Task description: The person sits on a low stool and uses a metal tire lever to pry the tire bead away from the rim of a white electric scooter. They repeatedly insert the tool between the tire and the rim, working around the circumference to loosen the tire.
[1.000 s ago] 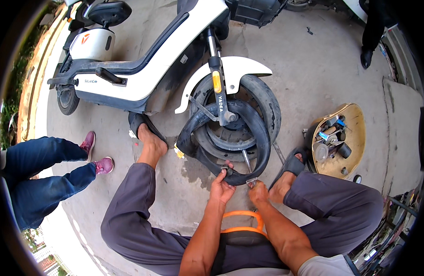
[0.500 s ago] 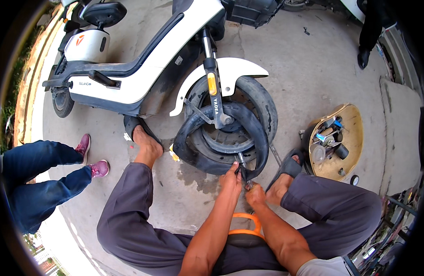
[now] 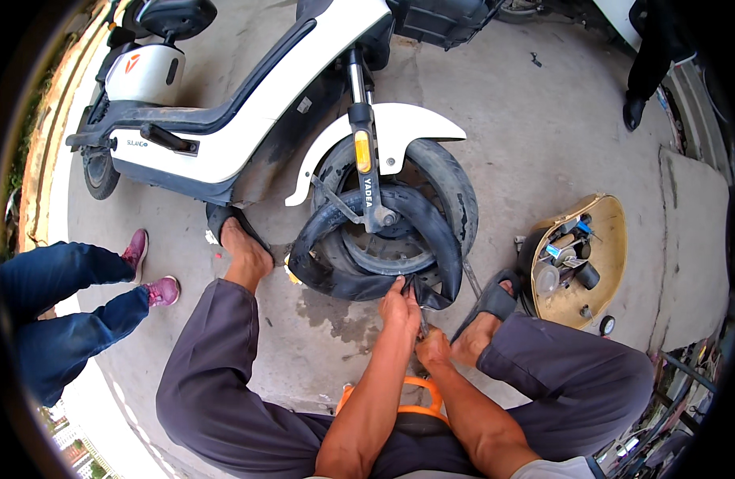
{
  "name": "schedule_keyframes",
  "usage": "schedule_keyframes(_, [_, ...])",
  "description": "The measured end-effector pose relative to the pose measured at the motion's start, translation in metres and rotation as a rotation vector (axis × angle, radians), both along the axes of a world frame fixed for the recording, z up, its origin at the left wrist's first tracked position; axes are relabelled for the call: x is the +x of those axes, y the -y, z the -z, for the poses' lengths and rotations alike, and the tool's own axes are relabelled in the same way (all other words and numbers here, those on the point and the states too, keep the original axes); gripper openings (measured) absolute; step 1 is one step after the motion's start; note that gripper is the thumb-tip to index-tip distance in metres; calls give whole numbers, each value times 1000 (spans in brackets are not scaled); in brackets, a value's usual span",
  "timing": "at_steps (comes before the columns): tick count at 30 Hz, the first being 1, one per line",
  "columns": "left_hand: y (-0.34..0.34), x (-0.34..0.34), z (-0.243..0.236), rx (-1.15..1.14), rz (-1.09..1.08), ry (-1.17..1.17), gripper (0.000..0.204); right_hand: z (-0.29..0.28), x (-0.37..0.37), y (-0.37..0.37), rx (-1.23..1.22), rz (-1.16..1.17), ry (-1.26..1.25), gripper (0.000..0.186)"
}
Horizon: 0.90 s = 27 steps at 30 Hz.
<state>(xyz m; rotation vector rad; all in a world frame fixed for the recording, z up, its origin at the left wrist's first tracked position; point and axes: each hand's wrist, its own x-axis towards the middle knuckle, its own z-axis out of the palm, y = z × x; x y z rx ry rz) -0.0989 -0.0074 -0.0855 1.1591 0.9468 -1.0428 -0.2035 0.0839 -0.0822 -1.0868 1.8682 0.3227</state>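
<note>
A black inner tube [image 3: 339,283] hangs looped about the front fork, over the scooter's front wheel [image 3: 455,191]. My left hand [image 3: 399,307] grips the lower part of the tube, thumb raised against the rubber, which is pinched and folded there. Just below and to the right, my right hand [image 3: 433,347] is closed on a slim metal tool [image 3: 423,322] that reaches up to the fold in the tube; its exact kind is hidden. A long metal bar [image 3: 472,281] leans beside the wheel, to the right of the tube.
The white scooter [image 3: 216,160] fills the upper left. A cream tub [image 3: 615,247] of tools sits right of my sandalled foot. An orange seat handle [image 3: 419,385] shows between my legs. A person in jeans [image 3: 72,319] stands at left, another in black trousers [image 3: 647,80] upper right.
My left hand has moved up and slightly right along the tube, whose lower part is now pinched into a fold. My right hand has shifted slightly down and left. The view has shifted slightly.
</note>
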Motion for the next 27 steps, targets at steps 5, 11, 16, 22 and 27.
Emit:
schedule_keyframes(5, [1,15,8,-83,83,-68,20,-3,0,4,15,-1,7,24])
schedule_keyframes(11, [4,13,15,-35,2,-183,12,-1,-4,-4,-14,4,69,22])
schedule_keyframes(16, [5,14,40,-3,9,-298,9,-32,8,1,-79,-34,62,22])
schedule_keyframes(22, [7,25,0,-108,3,-246,12,-88,22,17,-194,-33,194,36])
schedule_keyframes(27, [7,45,-15,-97,273,-172,22,-144,38,38,-466,-310,58,35])
